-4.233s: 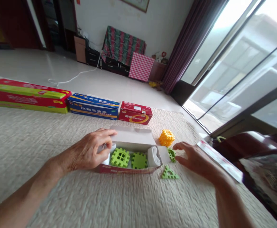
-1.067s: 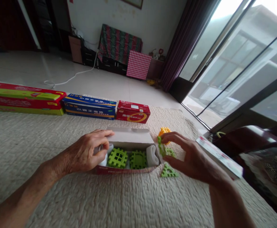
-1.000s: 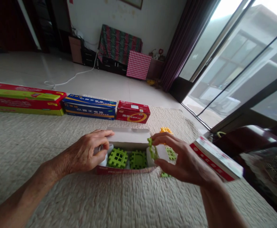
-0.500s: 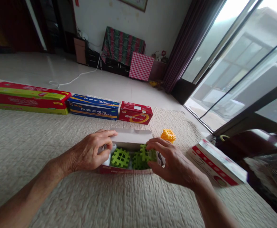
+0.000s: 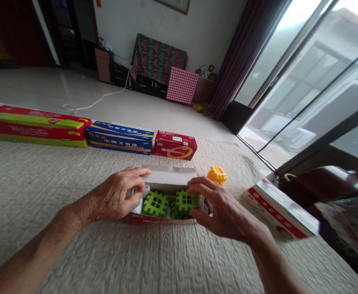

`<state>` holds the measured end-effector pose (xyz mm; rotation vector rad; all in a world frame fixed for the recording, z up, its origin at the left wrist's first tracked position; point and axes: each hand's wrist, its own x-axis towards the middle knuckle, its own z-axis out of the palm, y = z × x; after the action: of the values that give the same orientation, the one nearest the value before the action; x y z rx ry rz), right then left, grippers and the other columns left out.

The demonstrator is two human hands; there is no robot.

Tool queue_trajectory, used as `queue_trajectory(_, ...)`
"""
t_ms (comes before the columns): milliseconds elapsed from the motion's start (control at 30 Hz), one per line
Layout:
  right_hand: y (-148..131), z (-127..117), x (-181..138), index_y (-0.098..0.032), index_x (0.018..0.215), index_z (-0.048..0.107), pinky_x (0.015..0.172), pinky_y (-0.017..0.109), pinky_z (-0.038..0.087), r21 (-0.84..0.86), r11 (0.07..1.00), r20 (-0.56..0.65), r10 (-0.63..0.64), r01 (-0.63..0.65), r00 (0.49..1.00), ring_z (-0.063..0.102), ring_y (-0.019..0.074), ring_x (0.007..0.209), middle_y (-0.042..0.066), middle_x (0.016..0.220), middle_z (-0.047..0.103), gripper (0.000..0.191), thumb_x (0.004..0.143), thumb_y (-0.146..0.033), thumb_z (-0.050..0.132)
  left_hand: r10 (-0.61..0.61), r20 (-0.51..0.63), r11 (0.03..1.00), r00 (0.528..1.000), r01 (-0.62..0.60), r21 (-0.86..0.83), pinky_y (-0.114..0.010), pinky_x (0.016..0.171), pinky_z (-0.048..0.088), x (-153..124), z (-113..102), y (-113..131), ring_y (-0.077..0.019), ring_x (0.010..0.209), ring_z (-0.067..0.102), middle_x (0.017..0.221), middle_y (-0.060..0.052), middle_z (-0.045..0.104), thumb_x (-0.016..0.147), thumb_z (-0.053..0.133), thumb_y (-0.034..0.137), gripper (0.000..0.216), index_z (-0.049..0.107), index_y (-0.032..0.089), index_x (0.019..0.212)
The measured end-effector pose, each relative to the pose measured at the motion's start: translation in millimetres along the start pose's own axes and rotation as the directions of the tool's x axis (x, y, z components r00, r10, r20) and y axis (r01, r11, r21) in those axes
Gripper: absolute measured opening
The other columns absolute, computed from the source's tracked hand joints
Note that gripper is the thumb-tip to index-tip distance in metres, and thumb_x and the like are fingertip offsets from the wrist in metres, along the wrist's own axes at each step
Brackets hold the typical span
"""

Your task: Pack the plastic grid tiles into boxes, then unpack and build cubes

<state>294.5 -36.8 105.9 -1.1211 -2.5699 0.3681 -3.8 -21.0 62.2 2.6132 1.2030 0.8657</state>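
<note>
An opened cardboard box point(image 5: 160, 220) lies in front of me, its pale lid flap point(image 5: 171, 175) folded back. Inside are green lattice-like toy blocks: one block point(image 5: 155, 203) at the left, and another block point(image 5: 186, 200) at the right, face up over more green pieces. My left hand point(image 5: 125, 192) is closed around the box's left end, thumb and fingers by the white side flap. At the right end, my right hand point(image 5: 214, 204) spreads its thumb and fingers apart beside the right green block; whether the fingertips touch it is unclear.
A yellow lattice block point(image 5: 217, 174) sits beyond my right hand. A white and red box point(image 5: 281, 212) lies to the right. Along the far edge stand a long red and green box point(image 5: 34, 127), a blue box point(image 5: 120, 138) and a small red box point(image 5: 175, 145).
The right green block has dropped slightly down and left, going from tilted to flatter beside my right fingers. My left hand has stayed in place.
</note>
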Motion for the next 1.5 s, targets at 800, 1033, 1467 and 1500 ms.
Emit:
queue_trajectory(800,107,-5,-41,-0.021,0.110,0.061,0.098,0.042,0.046,-0.238,0.908,0.191,0.393,-0.346,0.900,0.058,0.0259,0.112,0.010,0.119,0.063,0.047,0.066,-0.006,0.058,0.002,-0.011,1.000,1.000,-0.002,-0.016,-0.039,0.105,0.044,-5,8,-8,-0.0264,0.123,0.056,0.130,-0.008,0.062,0.081,0.051,0.022,0.013,0.059,0.019,0.072)
queue_trajectory(1033,111,3,-39,-0.020,0.104,0.061,0.089,0.041,0.050,-0.217,0.903,0.196,0.412,-0.370,0.890,0.063,0.0269,0.101,0.011,0.109,0.064,0.042,0.064,-0.007,0.057,0.002,0.003,1.000,1.000,-0.002,-0.010,-0.039,0.105,0.044,-4,4,-6,-0.0258,0.121,0.057,0.129,-0.009,0.062,0.079,0.051,0.020,0.012,0.059,0.018,0.070)
queue_trajectory(1467,85,-36,-50,-0.023,0.106,0.063,0.069,0.035,0.054,-0.369,0.885,-0.088,0.271,-0.284,0.959,0.068,0.0194,0.073,0.008,0.101,0.070,0.029,0.079,-0.034,0.061,0.036,-0.030,0.999,0.999,-0.036,-0.014,-0.040,0.099,0.049,0,0,1,-0.0236,0.116,0.061,0.120,-0.013,0.066,0.078,0.050,0.014,0.013,0.061,0.017,0.070)
queue_trajectory(1500,76,-39,-48,-0.023,0.108,0.062,0.071,0.036,0.054,-0.355,0.900,-0.101,0.232,-0.253,0.967,0.068,0.0199,0.075,0.008,0.104,0.069,0.030,0.081,-0.035,0.061,0.037,-0.027,0.999,0.999,-0.038,-0.012,-0.040,0.099,0.049,0,-1,1,-0.0238,0.116,0.061,0.120,-0.013,0.067,0.078,0.050,0.014,0.013,0.061,0.017,0.070)
